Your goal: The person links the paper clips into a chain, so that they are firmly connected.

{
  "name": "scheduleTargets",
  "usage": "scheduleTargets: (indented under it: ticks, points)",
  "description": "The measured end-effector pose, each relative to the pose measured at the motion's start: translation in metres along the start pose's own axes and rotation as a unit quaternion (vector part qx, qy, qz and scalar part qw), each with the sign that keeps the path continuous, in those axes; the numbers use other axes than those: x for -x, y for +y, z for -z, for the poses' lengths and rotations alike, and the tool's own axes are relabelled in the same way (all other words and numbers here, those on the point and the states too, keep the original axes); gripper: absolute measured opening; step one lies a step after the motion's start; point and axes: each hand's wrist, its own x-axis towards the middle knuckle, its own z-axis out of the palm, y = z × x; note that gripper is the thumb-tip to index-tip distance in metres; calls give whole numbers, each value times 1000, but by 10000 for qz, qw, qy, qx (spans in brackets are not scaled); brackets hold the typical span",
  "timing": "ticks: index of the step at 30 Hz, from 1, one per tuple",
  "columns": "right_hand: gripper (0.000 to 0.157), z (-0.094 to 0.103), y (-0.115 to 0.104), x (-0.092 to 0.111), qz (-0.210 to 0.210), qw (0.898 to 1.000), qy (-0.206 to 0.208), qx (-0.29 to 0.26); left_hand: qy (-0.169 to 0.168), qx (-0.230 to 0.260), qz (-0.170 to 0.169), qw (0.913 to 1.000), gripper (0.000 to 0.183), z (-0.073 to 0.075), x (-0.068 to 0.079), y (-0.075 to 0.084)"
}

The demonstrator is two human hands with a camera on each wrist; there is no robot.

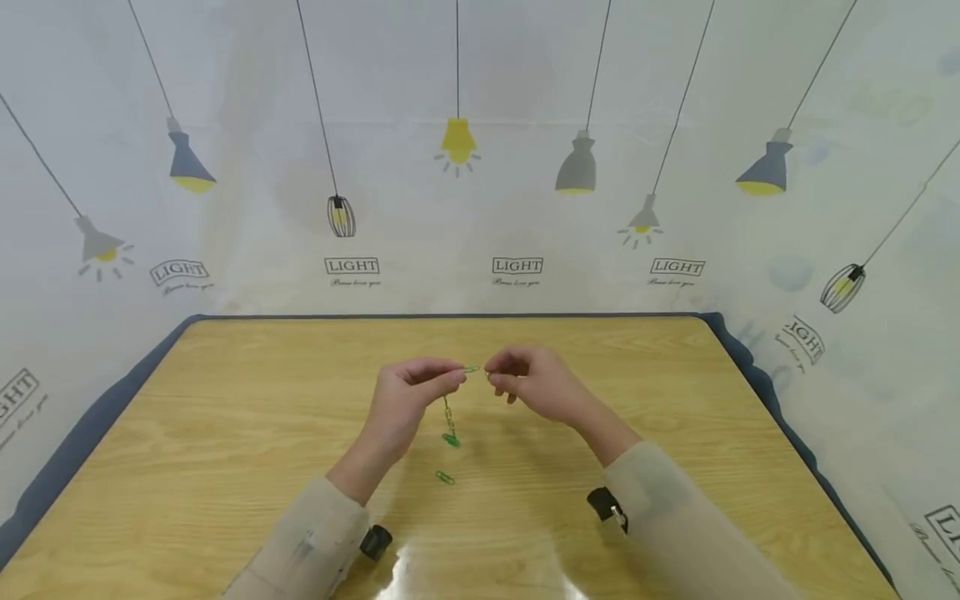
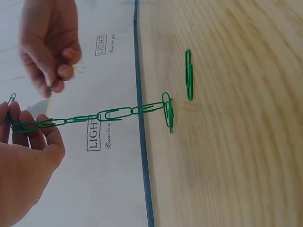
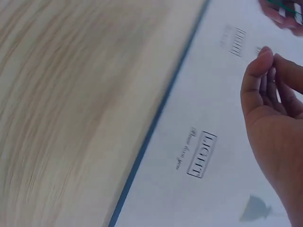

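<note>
the fingers [image 2: 28, 125] of the left hand [image 1: 408, 392] curl and pinch the top of a green paper clip chain [image 2: 94, 116], thumb against forefinger, with one clip end poking out to the right toward the other hand. from that pinch the chain hangs straight down, its long axis upright, and its lowest clip [image 1: 451, 439] touches the table [image 1: 225, 433] or hangs just over it. the right hand [image 1: 532, 383] sits just right of the pinch at the same height, fingers [image 3: 265, 61] curled in with thumb and forefinger tips close together; whether they hold anything i cannot tell, as the right wrist view is blurred and the head view too small. the two sets of fingertips are near, with a small gap between them, so the chain's free top end lies directly left of the right hand. a single loose green paper clip [image 1: 445, 477] lies flat on the table, near side of the chain's foot and apart from it, nearer the left hand. behind the table stands a lamp-printed backdrop [image 1: 517, 208].
</note>
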Motion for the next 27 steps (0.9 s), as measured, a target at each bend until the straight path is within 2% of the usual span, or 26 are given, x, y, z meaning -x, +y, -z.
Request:
scheduleTargets:
  ticks: [4,7,9,16,21,27]
  points:
    - [23,4,-11,12,-102,9951,526,-829,-24,3,-2,10000,23,-1,1,3]
    - [23,1,-18,23,-123,9848,846,-1514,-112,1,-20,9999,25,-3,1,3]
    - [22,-3,-21,28,-92,9787,1015,-1783,-156,-11,-10,9999,26,-4,1,2]
    - [27,-20,-24,41,-258,9666,1424,-2116,-113,-42,8,9999,28,-4,2,-2]
    - [24,-25,-24,42,-367,9554,1804,-2307,-68,-4,3,10000,27,-3,2,-2]
    - [23,-26,-25,43,-517,9522,1721,-2471,-20,29,56,10000,23,-2,2,-2]
